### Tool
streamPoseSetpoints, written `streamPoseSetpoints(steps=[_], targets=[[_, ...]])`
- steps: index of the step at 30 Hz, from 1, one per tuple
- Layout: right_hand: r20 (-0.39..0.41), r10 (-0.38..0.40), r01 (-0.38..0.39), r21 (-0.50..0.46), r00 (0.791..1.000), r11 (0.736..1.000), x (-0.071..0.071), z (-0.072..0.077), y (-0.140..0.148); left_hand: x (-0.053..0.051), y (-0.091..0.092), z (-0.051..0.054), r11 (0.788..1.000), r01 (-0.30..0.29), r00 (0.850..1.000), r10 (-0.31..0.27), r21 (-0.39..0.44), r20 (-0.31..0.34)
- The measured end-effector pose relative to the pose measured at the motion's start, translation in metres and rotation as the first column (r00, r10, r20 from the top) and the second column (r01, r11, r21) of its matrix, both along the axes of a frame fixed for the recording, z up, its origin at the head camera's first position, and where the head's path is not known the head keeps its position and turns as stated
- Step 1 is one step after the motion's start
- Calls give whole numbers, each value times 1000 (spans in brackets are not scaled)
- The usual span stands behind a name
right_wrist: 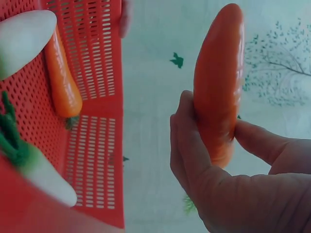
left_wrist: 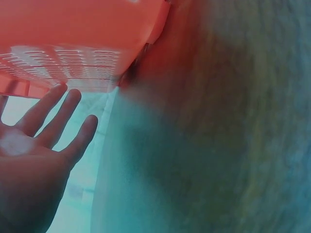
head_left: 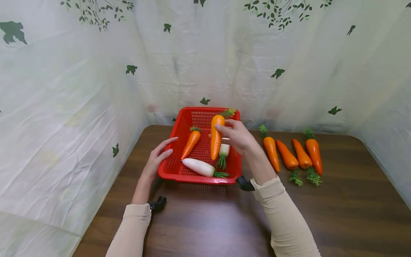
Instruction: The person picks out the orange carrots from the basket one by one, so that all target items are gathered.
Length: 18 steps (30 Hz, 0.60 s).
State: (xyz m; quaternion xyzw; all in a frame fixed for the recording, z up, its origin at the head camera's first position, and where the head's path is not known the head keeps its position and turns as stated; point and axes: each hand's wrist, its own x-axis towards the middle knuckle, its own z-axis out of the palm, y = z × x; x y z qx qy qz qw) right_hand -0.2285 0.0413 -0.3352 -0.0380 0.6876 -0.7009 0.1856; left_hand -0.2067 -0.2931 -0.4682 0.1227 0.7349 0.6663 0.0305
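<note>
A carrot (head_left: 215, 137) is pinched between the thumb and fingers of my right hand (head_left: 237, 135), raised over the red basket (head_left: 236, 171). The right wrist view shows that carrot (right_wrist: 218, 82) with its tapered end up in the picture. Straight fingers of my left hand (head_left: 157, 159) lie by the basket's left rim; the left wrist view shows this hand (left_wrist: 43, 141) spread against the basket's side. Inside the basket are another carrot (head_left: 191, 143), a white radish (head_left: 199, 167) lying along the front, and a second white radish (head_left: 224, 151), partly hidden behind my right hand.
Several carrots lie on the brown table (head_left: 346, 214) to the right of the basket, among them one carrot (head_left: 271, 151) nearest to it and one carrot (head_left: 314, 153) farthest right. A pale leaf-patterned curtain (head_left: 218, 64) hangs behind the table and along both sides.
</note>
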Motion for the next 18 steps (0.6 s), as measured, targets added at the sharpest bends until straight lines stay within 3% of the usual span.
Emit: streamPoseSetpoints(steps=[12,18], targets=[[-47,-50,48,-49,998,998,21,-25,23,1,3,0,1000,4,1000,-4,4,9],[-56,-79,74,-78,995,994,24,-33,25,-2,1,-1,1000,6,1000,-6,-5,-4]])
